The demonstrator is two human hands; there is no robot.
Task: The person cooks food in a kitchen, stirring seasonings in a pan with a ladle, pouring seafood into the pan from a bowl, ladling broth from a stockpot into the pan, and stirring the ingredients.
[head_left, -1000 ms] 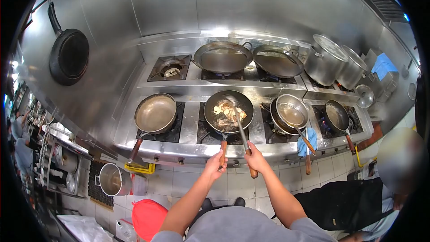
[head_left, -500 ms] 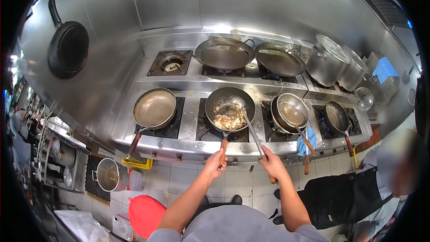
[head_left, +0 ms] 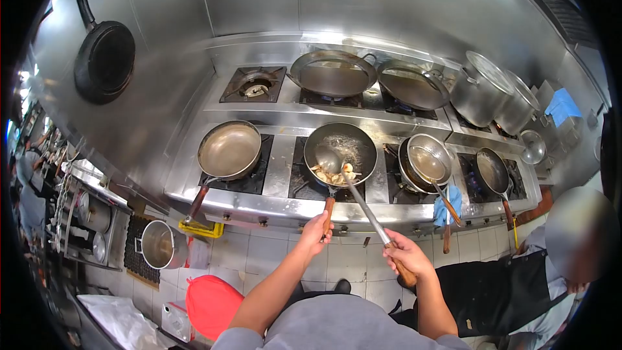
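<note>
My left hand [head_left: 315, 232] is closed around the wooden handle of a dark, deep frying pan [head_left: 364, 147] on a middle front burner. In my right hand [head_left: 407, 256] is the wooden end of a long metal ladle [head_left: 367, 212], its bowl tilted inside the pan. Pale and brownish pieces of food [head_left: 350, 173] lie at the pan's near side, partly covered by the ladle. The pan's far surface looks oily, with small bits stuck to it.
Left stands another frying pan [head_left: 228, 149]; right, a strainer [head_left: 430, 157] rests over a pan. Behind are two wide pans [head_left: 334, 78] and tall pots [head_left: 481, 91]. A blue cloth [head_left: 451, 204] hangs at the front edge. A person in a black apron [head_left: 499, 295] is close on my right.
The ladle bowl has moved from the pan's far right to its left, and the food is bunched nearer me. My right hand is slightly lower and further right. The view has shifted slightly.
</note>
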